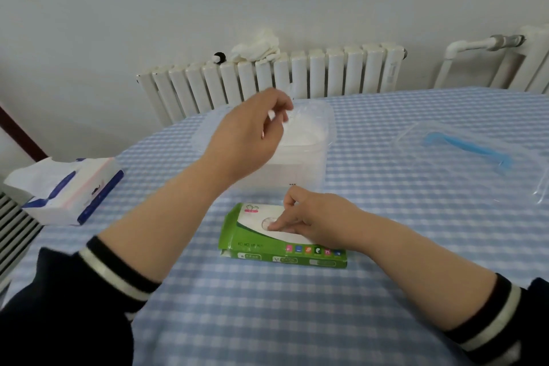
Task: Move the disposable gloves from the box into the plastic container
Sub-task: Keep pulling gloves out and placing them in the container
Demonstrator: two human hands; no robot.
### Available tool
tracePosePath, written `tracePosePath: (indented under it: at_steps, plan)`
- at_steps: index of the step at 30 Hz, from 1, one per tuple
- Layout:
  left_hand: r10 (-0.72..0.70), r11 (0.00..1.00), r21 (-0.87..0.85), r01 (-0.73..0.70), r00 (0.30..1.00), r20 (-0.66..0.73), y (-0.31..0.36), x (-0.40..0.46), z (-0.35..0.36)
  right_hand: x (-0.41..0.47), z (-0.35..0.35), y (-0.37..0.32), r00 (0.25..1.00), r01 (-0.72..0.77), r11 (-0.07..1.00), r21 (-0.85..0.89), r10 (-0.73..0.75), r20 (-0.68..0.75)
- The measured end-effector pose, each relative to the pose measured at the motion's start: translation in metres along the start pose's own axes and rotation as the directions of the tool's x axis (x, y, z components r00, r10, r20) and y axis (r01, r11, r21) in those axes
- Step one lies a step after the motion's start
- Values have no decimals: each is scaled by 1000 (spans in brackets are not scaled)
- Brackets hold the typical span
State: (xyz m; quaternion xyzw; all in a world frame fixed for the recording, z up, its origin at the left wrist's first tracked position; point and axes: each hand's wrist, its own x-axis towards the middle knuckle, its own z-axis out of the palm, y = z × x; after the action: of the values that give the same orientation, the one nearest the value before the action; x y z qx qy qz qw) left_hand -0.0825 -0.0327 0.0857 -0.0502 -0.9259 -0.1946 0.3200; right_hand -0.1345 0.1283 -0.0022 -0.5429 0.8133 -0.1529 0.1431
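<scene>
Tissue pack (pixel 64 190) sits at 9 o'clock, right by the table (pixel 386 291) edge, well apart from the work.

Left hand (pixel 251 134) hovers over the plastic container (pixel 297 154), fingers curled, pinching what looks like a thin clear glove; blurred, so can't be sure. Risk: film that light prob. clings to the fingers or drifts off and lands on the cloth, not in the container w/ the white pile already inside.

Box (pixel 282 242) lies flat at 6 o'clock of the container, just beside it. Right hand (pixel 309 218) rests on top, fingers curled, tips pressed at the oval opening. Risk: a pull may drag out several gloves, or lift the light box, as nothing else pins it.

Lid (pixel 463 142) w/ blue handle at 3 o'clock, well apart. Open room between lid and container; near edge is at the person's body.
</scene>
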Motion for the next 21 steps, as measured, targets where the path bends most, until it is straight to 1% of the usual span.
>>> tracePosePath:
  at_steps: [2,3,4,5,7,9,11,13,17,19,21]
  plan:
    - [63,996,57,-69,993,105,0,-27,8,0,-1,-1,1000,2,1000,-21,-2,-22]
    - [73,994,69,-83,988,137,-2,-40,13,0,-1,-2,999,0,1000,-27,-1,-32]
    - [50,997,51,-59,985,162,-4,-52,18,0,-2,-3,999,-1,1000,-27,0,-40]
    - [2,1000,10,-4,981,196,-5,-63,21,0,-3,-3,999,-3,1000,-17,2,-51]
    - [-118,986,-75,146,948,297,-8,-81,28,-1,-2,-4,998,-14,1000,9,14,-62]
    - [-210,951,-124,282,888,409,-12,-96,33,0,0,-1,997,4,1000,13,-3,-75]
    - [-269,918,-128,376,825,497,-17,-105,36,1,2,3,996,6,999,52,-1,-88]
    - [-293,901,-134,413,806,515,-20,-112,39,1,1,4,996,10,994,107,0,-95]
    - [-282,905,-149,397,826,489,-21,-117,42,-2,-3,3,992,47,975,218,-19,-127]
    - [-276,902,-168,399,830,485,-22,-116,43,-6,-9,-1,983,61,935,350,4,-183]
    - [-287,899,-164,407,827,483,-23,-116,43,-8,-13,-4,964,104,869,484,32,-266]
